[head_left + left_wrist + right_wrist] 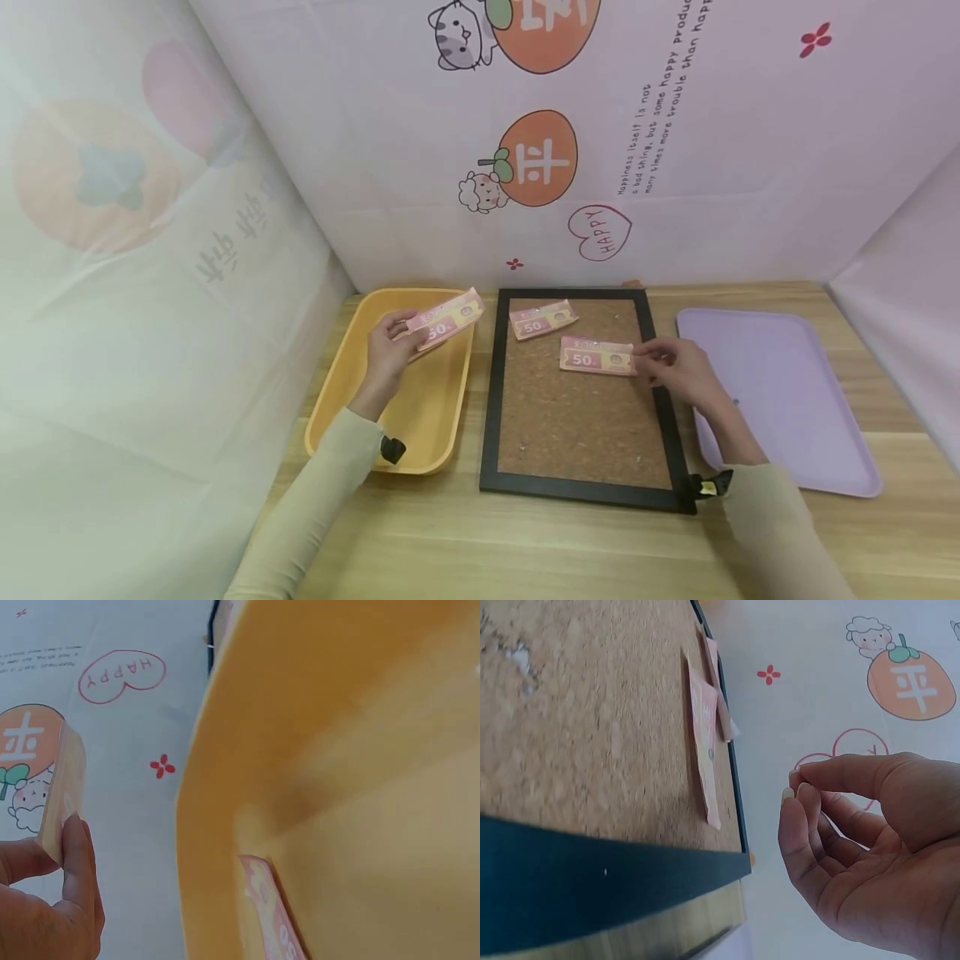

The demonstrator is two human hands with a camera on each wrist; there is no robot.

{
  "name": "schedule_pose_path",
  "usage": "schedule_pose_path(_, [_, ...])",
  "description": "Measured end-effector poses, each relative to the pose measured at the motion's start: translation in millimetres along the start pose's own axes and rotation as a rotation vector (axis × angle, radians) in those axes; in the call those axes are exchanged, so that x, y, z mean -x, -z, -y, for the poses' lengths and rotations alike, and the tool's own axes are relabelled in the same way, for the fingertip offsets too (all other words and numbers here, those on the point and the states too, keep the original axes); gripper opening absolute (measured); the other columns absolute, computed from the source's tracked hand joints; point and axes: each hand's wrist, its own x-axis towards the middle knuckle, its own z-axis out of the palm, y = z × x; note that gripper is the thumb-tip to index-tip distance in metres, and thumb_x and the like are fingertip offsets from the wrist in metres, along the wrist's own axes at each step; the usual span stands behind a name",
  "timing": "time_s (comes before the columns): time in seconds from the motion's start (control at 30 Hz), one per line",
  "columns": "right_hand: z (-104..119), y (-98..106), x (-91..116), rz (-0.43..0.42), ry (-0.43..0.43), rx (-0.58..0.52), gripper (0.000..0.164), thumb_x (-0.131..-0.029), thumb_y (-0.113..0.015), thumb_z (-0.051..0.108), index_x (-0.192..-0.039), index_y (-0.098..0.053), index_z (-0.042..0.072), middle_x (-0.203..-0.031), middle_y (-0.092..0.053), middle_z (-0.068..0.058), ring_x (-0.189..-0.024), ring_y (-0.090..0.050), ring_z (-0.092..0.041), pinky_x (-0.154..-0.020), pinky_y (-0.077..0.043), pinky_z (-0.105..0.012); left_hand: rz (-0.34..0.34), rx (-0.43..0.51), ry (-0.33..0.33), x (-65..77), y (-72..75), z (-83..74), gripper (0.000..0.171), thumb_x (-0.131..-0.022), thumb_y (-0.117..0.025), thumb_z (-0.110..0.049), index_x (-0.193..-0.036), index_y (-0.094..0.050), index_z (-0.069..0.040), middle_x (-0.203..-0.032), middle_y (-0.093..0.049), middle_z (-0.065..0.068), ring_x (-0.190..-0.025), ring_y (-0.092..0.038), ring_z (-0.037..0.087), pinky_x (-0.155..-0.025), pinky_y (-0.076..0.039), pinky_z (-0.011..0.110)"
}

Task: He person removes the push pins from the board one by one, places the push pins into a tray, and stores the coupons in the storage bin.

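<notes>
My left hand (388,354) pinches a stack of pink-and-cream coupons (453,315) marked 50 above a yellow bin (378,465). Another coupon (274,915) lies inside that bin in the left wrist view. On the framed cork board (577,433) are two more coupons, one at the upper left (543,320) and one nearer the middle (596,357). My right hand (678,371) is by the right end of the middle one. In the right wrist view its thumb and fingertips (799,784) meet, apart from the board; anything tiny between them is hidden.
A lilac tray (780,400) lies right of the board, with a small dark speck on it. Small shiny bits (521,660) show on the cork. Printed white cloth (412,208) walls in the back and sides of the wooden table (450,533).
</notes>
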Motion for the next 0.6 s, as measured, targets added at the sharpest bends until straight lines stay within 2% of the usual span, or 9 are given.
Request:
schedule_pose_path(0.2, [-12.5, 5.4, 1.3, -0.019, -0.006, 0.039, 0.030, -0.102, -0.066, 0.017, -0.122, -0.070, -0.005, -0.113, -0.072, -0.030, -0.077, -0.072, -0.024, -0.061, -0.060, -0.032, -0.026, -0.036, -0.006, -10.6, 9.9, 0.5, 0.044, -0.091, -0.073, 0.002, -0.133, -0.062, -0.001, -0.108, -0.062, 0.007, -0.070, -0.064, 0.007, -0.064, -0.057, 0.018])
schedule_pose_path(0.4, [-23.6, 12.4, 5.9, -0.064, 0.016, 0.077, 0.026, -0.102, -0.066, 0.019, -0.116, -0.073, -0.002, -0.104, -0.075, -0.025, -0.073, -0.065, -0.013, -0.058, -0.050, -0.025, -0.047, -0.055, 0.010, -21.5, 19.4, 3.5, 0.044, -0.092, -0.072, 0.002, -0.134, -0.061, -0.001, -0.112, -0.061, 0.009, -0.078, -0.066, 0.008, -0.068, -0.058, 0.018])
schedule_pose_path(0.53, [-30.7, 17.2, 8.8, -0.103, 0.051, 0.130, 0.023, -0.100, -0.068, 0.018, -0.111, -0.075, -0.001, -0.103, -0.076, -0.021, -0.078, -0.058, -0.008, -0.062, -0.047, -0.023, -0.037, -0.078, 0.024, -24.9, 21.9, 3.5, 0.045, -0.092, -0.072, 0.001, -0.136, -0.060, -0.002, -0.115, -0.061, 0.010, -0.079, -0.066, 0.009, -0.071, -0.059, 0.021])
schedule_pose_path(0.6, [-34.7, 19.7, 10.4, -0.108, 0.058, 0.146, 0.022, -0.099, -0.068, 0.017, -0.110, -0.076, -0.002, -0.103, -0.076, -0.022, -0.078, -0.059, -0.008, -0.062, -0.048, -0.023, -0.036, -0.104, 0.022, -26.3, 22.0, 3.0, 0.045, -0.092, -0.073, 0.000, -0.135, -0.061, -0.004, -0.116, -0.061, 0.010, -0.079, -0.066, 0.009, -0.072, -0.060, 0.023])
